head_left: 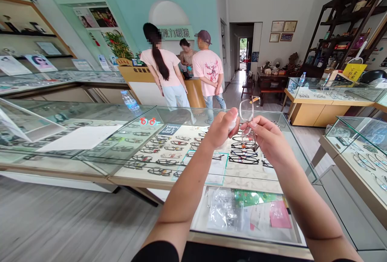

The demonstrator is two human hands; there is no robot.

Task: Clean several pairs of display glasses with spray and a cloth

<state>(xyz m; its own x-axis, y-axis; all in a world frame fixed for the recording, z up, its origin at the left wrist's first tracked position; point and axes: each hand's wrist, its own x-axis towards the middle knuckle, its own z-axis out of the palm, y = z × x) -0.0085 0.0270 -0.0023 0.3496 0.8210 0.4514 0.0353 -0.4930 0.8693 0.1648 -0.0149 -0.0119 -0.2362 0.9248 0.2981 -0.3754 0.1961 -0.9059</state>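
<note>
Above the glass display case (169, 123), my right hand (269, 139) pinches a pair of eyeglasses (247, 111) with a thin frame. One lens stands upright above the fingertips and the other hangs lower, with an orange tag near the top. Just left of the glasses, my left hand (223, 128) is closed around a small white object (233, 125), mostly hidden by the fingers; what it is I cannot make out. The two hands are close together. Rows of eyeglass frames (244, 153) lie under the glass below them.
An open drawer (263, 236) with plastic bags is below my arms. White paper (80, 138), red toy-like glasses (148, 121) and a water bottle (130, 101) sit on the cases to the left. Three people are at a counter (198, 92) beyond. More cases (329, 113) stand right.
</note>
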